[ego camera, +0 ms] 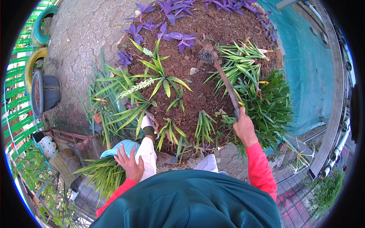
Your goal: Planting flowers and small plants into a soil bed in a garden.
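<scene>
My right hand (245, 128) grips the wooden handle of a soil-caked hoe (225, 78), whose head lies on loose brown soil (196, 98). Spread fingers mark my left hand (129, 164), which holds nothing and hovers over or rests near my white trouser leg (146, 159) and a light blue cloth item (125, 147); contact is hard to tell. Left of the hoe, a strap-leaved plant (161, 77) with pale flower spikes stands in the bed. Small leafy clumps (204, 126) grow along the near edge. Uprooted plants with bare roots (242, 61) lie right of the hoe head.
Purple-leaved plants (168, 12) border the far side. A dense green leaf pile (269, 99) sits at right beside teal sheeting (308, 85). To the left are paving (74, 37), a grey pot (51, 91), painted tyres (35, 59) and a green slatted fence (17, 85).
</scene>
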The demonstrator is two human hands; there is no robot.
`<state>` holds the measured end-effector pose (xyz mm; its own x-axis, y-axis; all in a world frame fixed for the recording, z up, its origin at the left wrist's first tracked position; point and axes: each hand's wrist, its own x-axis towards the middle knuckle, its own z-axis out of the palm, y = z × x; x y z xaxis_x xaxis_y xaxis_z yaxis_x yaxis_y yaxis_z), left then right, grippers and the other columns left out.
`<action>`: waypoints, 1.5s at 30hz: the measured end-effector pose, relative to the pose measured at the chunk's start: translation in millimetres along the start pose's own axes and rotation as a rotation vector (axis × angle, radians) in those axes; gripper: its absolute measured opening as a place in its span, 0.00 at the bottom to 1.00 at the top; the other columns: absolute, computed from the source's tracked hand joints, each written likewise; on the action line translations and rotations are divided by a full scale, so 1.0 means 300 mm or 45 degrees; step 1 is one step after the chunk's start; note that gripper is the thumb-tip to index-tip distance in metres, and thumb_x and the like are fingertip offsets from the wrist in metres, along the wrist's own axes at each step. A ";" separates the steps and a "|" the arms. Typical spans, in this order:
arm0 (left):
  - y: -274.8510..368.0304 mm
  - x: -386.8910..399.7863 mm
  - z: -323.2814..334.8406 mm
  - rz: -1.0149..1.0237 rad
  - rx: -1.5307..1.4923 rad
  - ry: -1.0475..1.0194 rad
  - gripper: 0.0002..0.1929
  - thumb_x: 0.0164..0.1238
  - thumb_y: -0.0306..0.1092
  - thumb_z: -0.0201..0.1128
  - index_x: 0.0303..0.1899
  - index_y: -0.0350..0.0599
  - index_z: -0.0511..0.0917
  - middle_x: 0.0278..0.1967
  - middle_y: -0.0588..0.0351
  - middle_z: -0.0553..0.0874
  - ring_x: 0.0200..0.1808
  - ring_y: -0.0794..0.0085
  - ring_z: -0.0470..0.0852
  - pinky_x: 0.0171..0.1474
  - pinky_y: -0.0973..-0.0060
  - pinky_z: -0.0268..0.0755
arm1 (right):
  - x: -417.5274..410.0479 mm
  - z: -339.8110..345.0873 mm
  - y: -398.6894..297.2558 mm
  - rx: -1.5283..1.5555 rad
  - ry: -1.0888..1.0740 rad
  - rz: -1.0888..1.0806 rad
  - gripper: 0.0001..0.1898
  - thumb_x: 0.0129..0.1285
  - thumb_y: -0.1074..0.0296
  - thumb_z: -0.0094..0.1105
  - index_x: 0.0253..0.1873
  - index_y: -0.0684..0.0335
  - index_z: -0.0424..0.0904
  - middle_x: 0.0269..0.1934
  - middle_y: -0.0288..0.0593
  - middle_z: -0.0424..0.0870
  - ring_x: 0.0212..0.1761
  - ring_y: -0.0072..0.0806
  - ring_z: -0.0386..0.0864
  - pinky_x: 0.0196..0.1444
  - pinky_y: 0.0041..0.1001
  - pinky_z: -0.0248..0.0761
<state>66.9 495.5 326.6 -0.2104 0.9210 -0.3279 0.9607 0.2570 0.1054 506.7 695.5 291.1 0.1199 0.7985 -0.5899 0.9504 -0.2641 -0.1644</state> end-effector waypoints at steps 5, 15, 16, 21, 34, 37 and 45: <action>0.010 -0.002 0.020 0.031 -0.060 0.021 0.27 0.57 0.33 0.68 0.61 0.49 0.78 0.79 0.38 0.54 0.81 0.36 0.45 0.76 0.33 0.34 | -0.055 -0.104 -0.024 1.605 -0.492 0.256 0.32 0.46 0.78 0.58 0.62 0.72 0.69 0.22 0.42 0.76 0.13 0.33 0.72 0.20 0.30 0.73; -0.033 -0.074 0.128 0.095 -0.172 0.062 0.19 0.57 0.34 0.68 0.53 0.50 0.84 0.77 0.37 0.60 0.79 0.36 0.52 0.77 0.39 0.46 | 0.521 0.199 -0.247 1.625 -0.420 0.414 0.09 0.58 0.63 0.60 0.39 0.62 0.75 0.21 0.36 0.70 0.16 0.26 0.69 0.20 0.33 0.68; -0.048 -0.074 0.149 0.109 -0.142 0.077 0.18 0.58 0.35 0.68 0.51 0.50 0.85 0.77 0.37 0.61 0.79 0.37 0.53 0.77 0.40 0.47 | 0.537 0.220 -0.246 1.550 -0.404 0.473 0.08 0.57 0.65 0.61 0.36 0.61 0.74 0.20 0.36 0.70 0.16 0.26 0.69 0.20 0.34 0.68; -0.078 -0.058 0.268 0.148 -0.001 0.418 0.10 0.63 0.43 0.65 0.42 0.55 0.88 0.71 0.43 0.73 0.75 0.42 0.66 0.75 0.44 0.56 | 0.524 0.235 -0.251 1.444 -0.386 0.464 0.09 0.55 0.67 0.63 0.29 0.67 0.76 0.17 0.41 0.72 0.13 0.35 0.71 0.20 0.38 0.72; 0.013 0.016 0.043 0.088 -0.227 0.057 0.20 0.55 0.29 0.69 0.52 0.48 0.83 0.77 0.38 0.60 0.79 0.37 0.51 0.77 0.37 0.43 | 0.256 0.188 -0.169 1.118 -0.480 0.593 0.09 0.54 0.71 0.61 0.27 0.72 0.75 0.17 0.49 0.77 0.14 0.40 0.77 0.19 0.40 0.73; 0.016 0.029 0.033 0.121 -0.255 0.133 0.18 0.57 0.28 0.68 0.51 0.48 0.83 0.77 0.40 0.61 0.79 0.37 0.52 0.77 0.37 0.42 | 0.157 0.162 -0.159 1.149 -0.521 0.569 0.09 0.54 0.70 0.62 0.27 0.69 0.74 0.16 0.45 0.75 0.12 0.37 0.74 0.17 0.37 0.71; 0.027 0.056 0.090 0.082 -0.388 0.171 0.12 0.63 0.25 0.68 0.47 0.48 0.84 0.48 0.54 0.82 0.57 0.59 0.80 0.75 0.44 0.51 | -0.016 -0.065 -0.118 0.709 -0.251 0.080 0.15 0.54 0.63 0.65 0.38 0.69 0.74 0.22 0.51 0.77 0.23 0.46 0.79 0.34 0.41 0.74</action>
<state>76.2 505.2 296.5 -0.1925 0.9633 -0.1871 0.8788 0.2541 0.4039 478.1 711.6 315.2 0.0647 0.6707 -0.7389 0.6432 -0.5942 -0.4830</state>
